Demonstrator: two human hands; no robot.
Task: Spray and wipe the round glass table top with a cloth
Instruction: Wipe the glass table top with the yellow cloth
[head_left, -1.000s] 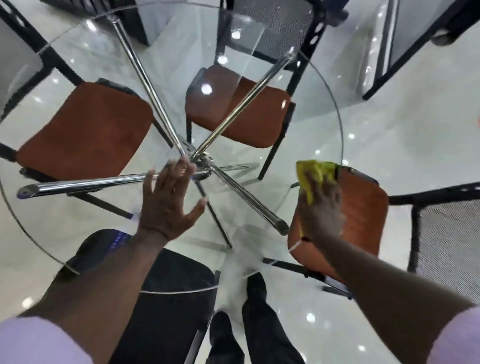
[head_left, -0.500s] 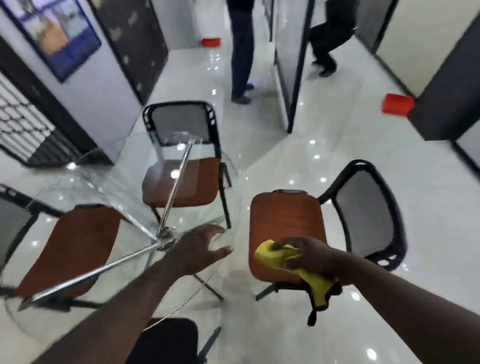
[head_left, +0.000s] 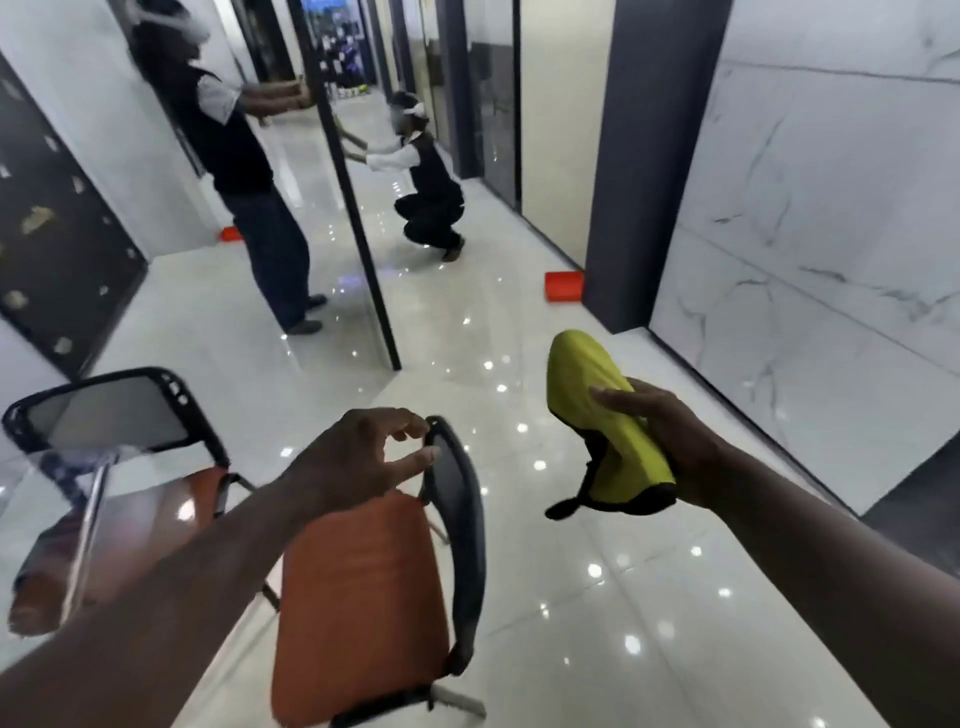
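Right hand (head_left: 675, 447) gripped a yellow cloth (head_left: 602, 431) with a dark edge, held up in the air over the glossy floor (head_left: 571, 623), well clear of the glass table top (head_left: 47, 514), only a blurred part of which showed at the lower left edge. Left hand (head_left: 353, 457) was empty, fingers loosely spread and curled, just beside the black backrest of an orange-seated chair (head_left: 363, 597). Two people stood and crouched at a glass partition (head_left: 358, 234) farther down the corridor.
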